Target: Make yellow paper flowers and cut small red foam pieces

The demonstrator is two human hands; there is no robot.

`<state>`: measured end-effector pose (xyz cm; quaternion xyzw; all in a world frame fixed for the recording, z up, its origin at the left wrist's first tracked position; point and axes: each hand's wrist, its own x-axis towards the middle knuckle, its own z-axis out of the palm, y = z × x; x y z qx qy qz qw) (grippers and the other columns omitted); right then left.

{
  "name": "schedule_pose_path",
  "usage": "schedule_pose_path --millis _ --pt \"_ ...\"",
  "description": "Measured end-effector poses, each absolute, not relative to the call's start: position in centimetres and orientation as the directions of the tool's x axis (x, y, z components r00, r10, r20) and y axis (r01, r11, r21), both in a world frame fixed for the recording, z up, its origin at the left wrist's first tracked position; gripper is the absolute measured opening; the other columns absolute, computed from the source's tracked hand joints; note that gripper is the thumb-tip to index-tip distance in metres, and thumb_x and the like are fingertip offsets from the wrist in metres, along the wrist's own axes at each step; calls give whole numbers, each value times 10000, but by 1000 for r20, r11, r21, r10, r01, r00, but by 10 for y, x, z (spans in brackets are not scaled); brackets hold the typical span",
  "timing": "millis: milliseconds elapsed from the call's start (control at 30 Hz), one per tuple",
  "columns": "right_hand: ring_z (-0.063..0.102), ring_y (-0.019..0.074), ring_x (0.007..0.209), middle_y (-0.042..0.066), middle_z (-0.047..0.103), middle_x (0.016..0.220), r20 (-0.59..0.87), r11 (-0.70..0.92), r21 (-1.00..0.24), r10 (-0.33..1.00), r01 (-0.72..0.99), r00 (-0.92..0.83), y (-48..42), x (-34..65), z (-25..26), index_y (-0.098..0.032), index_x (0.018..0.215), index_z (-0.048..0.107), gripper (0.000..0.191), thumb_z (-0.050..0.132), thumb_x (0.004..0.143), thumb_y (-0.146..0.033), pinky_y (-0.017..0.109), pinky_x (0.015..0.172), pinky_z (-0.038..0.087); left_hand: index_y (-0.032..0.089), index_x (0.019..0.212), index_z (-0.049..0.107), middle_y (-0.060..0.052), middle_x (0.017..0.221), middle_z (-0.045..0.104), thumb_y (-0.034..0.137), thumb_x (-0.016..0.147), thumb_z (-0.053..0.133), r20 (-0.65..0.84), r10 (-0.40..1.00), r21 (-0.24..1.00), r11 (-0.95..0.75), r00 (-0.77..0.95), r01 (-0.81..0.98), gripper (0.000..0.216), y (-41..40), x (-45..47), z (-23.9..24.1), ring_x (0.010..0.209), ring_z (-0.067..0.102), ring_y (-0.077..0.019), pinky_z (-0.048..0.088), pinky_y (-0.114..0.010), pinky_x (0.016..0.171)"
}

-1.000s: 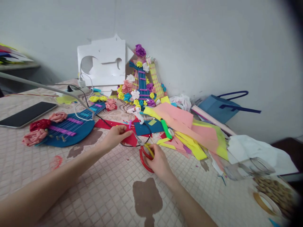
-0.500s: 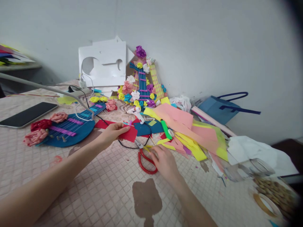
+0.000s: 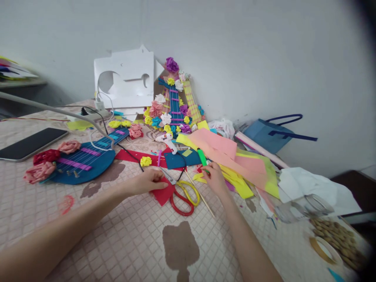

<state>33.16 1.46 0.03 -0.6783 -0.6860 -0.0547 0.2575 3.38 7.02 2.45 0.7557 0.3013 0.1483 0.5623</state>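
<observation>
My left hand [image 3: 149,182] pinches red paper [image 3: 162,192]; right hand [image 3: 216,178], at 3 o'clock of scissors [image 3: 182,194], prob. grips green marker [image 3: 202,156].

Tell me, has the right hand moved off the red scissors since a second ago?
Yes. The right hand has left the red scissors lying on the table and gone right and farther from the camera, to the green marker by the paper pile.

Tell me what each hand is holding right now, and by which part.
The left hand pinches the red paper piece at its upper edge. The right hand grips the green marker by its lower end.
</observation>
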Motion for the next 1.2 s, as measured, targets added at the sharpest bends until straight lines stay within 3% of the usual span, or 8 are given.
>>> schedule_pose_path --millis 133,333,500,633,867,1000,1133,1200 --pt "501 272 931 99 551 874 409 47 -225 911 973 51 27 322 3 -192 764 637 91 558 788 -231 381 843 418 173 637 498 61 513 385 384 761 582 -6 625 867 -386 781 315 259 70 32 21 465 343 -89 263 -212 435" --pt "496 296 896 120 581 800 406 4 -274 907 962 111 39 320 -3 -197 666 583 42 591 701 -176 407 828 377 157 960 610 -23 717 637 361 797 528 24 668 765 -492 744 416 274 67 26 35 622 555 -152 400 -232 568" --pt "540 229 780 58 593 718 413 13 -466 887 885 204 39 335 -8 -196 635 576 102 520 719 -178 346 741 409 138 1072 574 -31 721 652 345 801 501 -28 670 702 -516 742 491 349 67 21 43 617 575 -162 400 -242 569" --pt "548 157 634 -1 586 670 384 43 -678 872 733 304 36 345 -10 -166 693 582 132 574 770 -272 305 652 437 159 1072 590 -32 744 672 319 793 510 -16 706 675 -514 708 529 331 70 18 42 644 600 -170 415 -251 596" --pt "549 154 646 -7 583 706 288 157 -938 850 309 442 29 328 8 -202 773 523 242 577 756 -436 289 629 468 202 862 666 -59 855 690 323 760 616 231 808 792 -480 543 377 166 73 21 43 773 629 -199 441 -237 603" --pt "563 149 629 -10 593 727 171 158 -985 925 66 339 17 292 26 -215 795 532 248 627 731 -435 292 609 489 189 923 653 -64 889 688 316 740 655 169 818 917 -335 549 217 223 64 31 41 794 637 -191 465 -247 634" --pt "556 130 597 -18 589 700 66 81 -993 984 -86 164 3 250 32 -210 774 559 247 681 714 -416 266 585 486 169 1127 544 -94 1049 653 289 678 732 9 770 999 21 637 -39 501 52 43 32 908 634 -191 497 -310 783" --pt "555 124 598 -20 596 708 33 45 -991 995 -126 97 -1 235 32 -211 780 565 264 708 698 -418 249 573 480 165 1103 549 -75 1003 661 294 658 759 -63 737 977 183 673 -109 509 49 47 27 895 634 -175 496 -299 782"
